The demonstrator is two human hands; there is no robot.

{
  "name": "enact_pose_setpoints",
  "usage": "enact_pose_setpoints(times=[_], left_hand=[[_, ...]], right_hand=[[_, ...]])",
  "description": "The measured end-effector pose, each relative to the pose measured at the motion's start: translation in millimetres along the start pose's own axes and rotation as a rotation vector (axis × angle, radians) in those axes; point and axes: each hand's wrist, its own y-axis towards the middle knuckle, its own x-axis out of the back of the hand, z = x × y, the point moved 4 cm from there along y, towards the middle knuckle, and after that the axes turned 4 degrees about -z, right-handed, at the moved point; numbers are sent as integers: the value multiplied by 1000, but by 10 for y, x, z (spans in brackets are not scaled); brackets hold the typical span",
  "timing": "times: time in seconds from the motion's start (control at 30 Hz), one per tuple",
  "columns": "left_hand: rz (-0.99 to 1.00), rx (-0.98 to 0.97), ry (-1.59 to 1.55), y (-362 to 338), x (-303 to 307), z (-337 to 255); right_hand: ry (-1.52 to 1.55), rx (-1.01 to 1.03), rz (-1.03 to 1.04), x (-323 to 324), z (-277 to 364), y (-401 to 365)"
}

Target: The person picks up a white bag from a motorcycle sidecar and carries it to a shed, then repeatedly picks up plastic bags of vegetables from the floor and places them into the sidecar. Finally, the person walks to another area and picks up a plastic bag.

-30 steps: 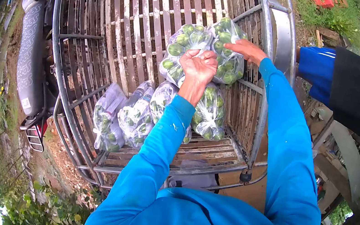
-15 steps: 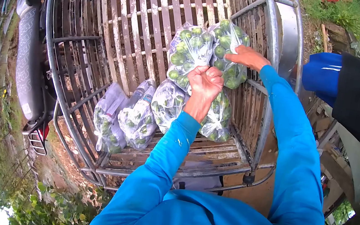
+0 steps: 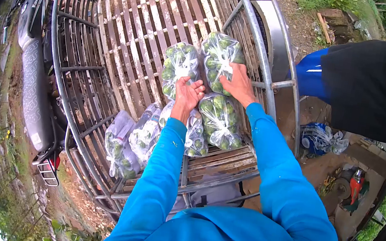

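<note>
Left hand: fingers loosely curled against the lower edge of the left lime bag; cannot tell whether it grips. Right hand: open, palm down on the right lime bag, fingertips at its knot. Both bags lie side by side on the slatted cart bed. Four more bags lie nearer the rear rail. Motorcycle stands left of the cart; another person's sleeve is on the right.
</note>
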Motion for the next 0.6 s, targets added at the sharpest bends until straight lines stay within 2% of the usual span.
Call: enact_pose_setpoints(times=[0.07,0.1,0.13,0.2,0.27,0.3,0.33,0.37,0.43,0.47,0.53,0.57,0.6], left_hand=[[-126,-51,265,-123,146,-116],[-163,9,363,-201,124,-160],[-136,12,373,-238,55,-183],[-233,-131,805,-362,71,-188],[-85,-244,1009,-554,67,-160],[-81,-266,1069,-589,91,-173],[-67,-376,1091,-728,69,-129],[-120,-355,1112,-677,152,-111],[-65,-446,1193,-825,211,27],[-9,-399,1236,-839,287,109],[83,-385,1234,-1093,299,462],[65,-324,1226,-1193,288,697],[98,-311,1274,-1321,280,953]], right_hand=[[91,-28,-41,83,31,-459],[122,-10,-25,133,67,-735],[150,7,-4,167,98,-1023],[165,82,-75,286,214,-1610],[164,8,-88,362,238,-2266],[177,-48,-103,421,246,-2568],[129,0,-168,474,238,-2905],[140,-103,-168,566,276,-3244],[188,-182,-234,655,232,-3899],[187,-239,-278,606,131,-4226],[208,-389,-326,488,-72,-4873],[202,-445,-424,419,-147,-5187],[207,-568,-381,312,-264,-5465]])
